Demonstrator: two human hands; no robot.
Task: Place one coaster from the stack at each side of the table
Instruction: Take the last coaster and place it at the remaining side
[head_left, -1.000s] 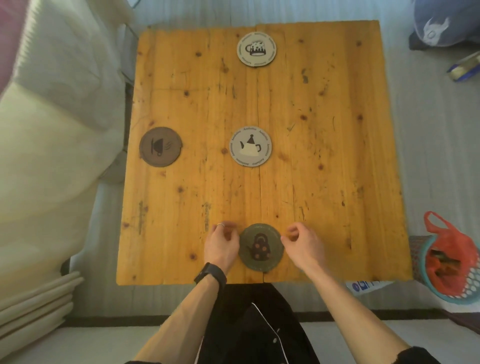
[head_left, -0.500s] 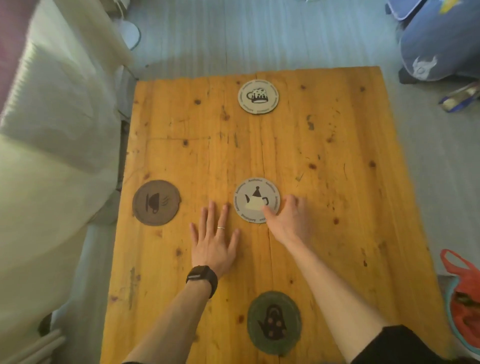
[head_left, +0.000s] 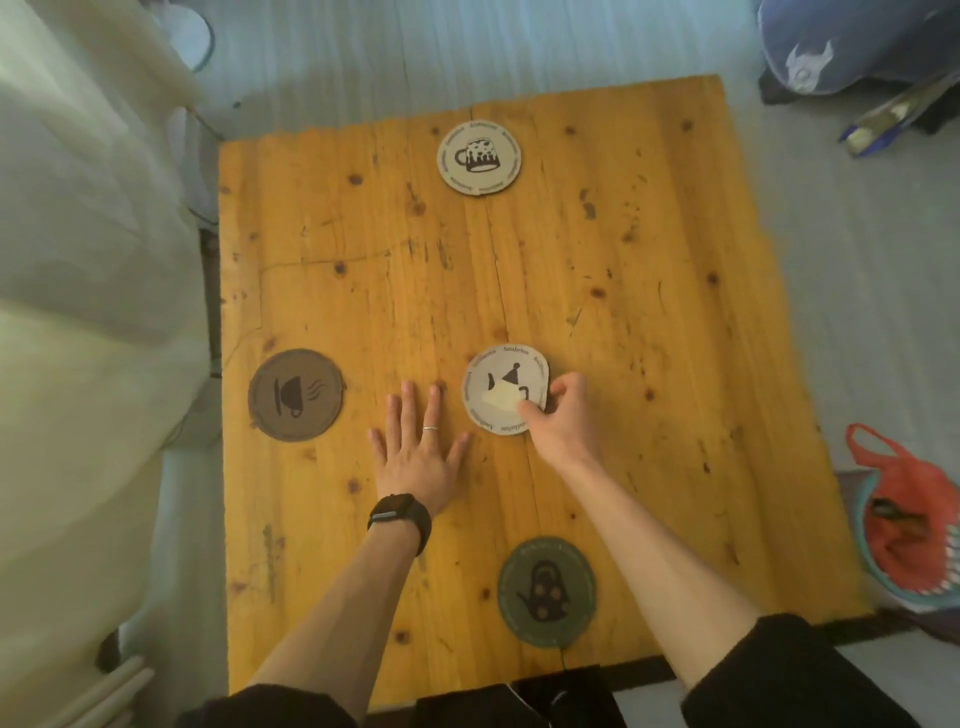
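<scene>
Right hand (head_left: 563, 415) reaches forward and pinches the right edge of the pale coaster (head_left: 505, 387) at the tabletop (head_left: 649, 322) centre; left hand (head_left: 418, 447) lies flat beside it, fingers spread.

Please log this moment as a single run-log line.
right hand pinching teapot coaster mid-table | left hand flat on table | right side unfilled
</scene>
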